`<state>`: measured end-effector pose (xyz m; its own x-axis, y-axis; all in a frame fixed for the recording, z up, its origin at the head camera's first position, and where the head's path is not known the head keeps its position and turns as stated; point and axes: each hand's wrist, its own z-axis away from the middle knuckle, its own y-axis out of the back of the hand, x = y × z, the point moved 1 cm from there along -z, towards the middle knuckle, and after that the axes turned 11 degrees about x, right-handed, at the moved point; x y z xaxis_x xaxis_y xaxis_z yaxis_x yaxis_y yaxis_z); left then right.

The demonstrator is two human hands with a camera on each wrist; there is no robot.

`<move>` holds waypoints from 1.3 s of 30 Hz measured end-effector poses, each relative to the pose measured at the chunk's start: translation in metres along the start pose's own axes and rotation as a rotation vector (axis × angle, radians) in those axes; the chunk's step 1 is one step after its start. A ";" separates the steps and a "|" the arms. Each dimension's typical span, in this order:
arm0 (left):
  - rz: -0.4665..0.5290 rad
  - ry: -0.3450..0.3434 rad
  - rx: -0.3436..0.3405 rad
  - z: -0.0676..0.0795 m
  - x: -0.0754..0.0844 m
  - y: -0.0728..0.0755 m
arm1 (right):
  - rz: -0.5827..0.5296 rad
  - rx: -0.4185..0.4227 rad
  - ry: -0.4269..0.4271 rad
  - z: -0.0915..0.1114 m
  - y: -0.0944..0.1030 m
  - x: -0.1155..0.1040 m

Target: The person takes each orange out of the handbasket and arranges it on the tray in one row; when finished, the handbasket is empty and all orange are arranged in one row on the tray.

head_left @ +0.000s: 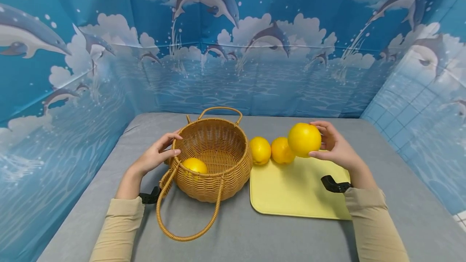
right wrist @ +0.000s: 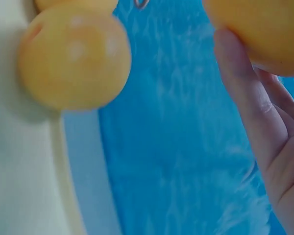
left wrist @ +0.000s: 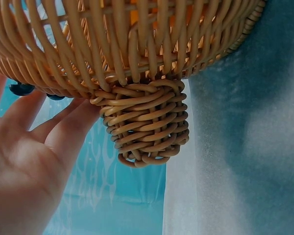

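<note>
Head view: the wicker basket (head_left: 214,189) stands on the grey surface (head_left: 233,229), its mouth showing its inside to you.
Your left hand (head_left: 154,155): holds the basket at its left rim, thumb and fingertips set a little apart over the edge.
Your right hand (head_left: 333,144): well to the right of the basket, thumb and fingers spread wide around the held yellow fruit (head_left: 304,140), gripping it clear of the mat.
Fruit inside: one yellow fruit (head_left: 194,165) lies within the basket, near its front left wall.
Fruit outside: a left fruit (head_left: 260,150) is just beside the basket's right side; a second fruit (head_left: 283,150) sits farther right, next to it.
Yellow mat (head_left: 298,189): lies right of the basket, under your held fruit.
Handles: the far handle (head_left: 220,108) rises behind the basket's mouth; the near handle (head_left: 185,238) hangs down in front.
Dolphin backdrop (head_left: 255,88): hangs behind the basket.
</note>
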<state>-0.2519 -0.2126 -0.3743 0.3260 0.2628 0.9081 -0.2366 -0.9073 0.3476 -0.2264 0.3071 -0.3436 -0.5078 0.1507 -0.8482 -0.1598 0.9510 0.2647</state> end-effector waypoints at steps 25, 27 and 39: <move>-0.010 0.012 0.009 0.000 -0.002 0.003 | 0.153 0.060 -0.286 0.021 0.034 0.053; -0.011 0.015 0.009 0.000 -0.002 0.003 | 0.157 0.061 -0.301 0.022 0.035 0.057; -0.015 0.020 0.005 -0.001 -0.001 0.000 | 0.213 0.067 -0.361 0.029 0.040 0.067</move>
<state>-0.2530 -0.2130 -0.3748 0.3111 0.2828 0.9073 -0.2271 -0.9049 0.3599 -0.2425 0.3629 -0.4034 -0.1928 0.4195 -0.8870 -0.0223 0.9019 0.4314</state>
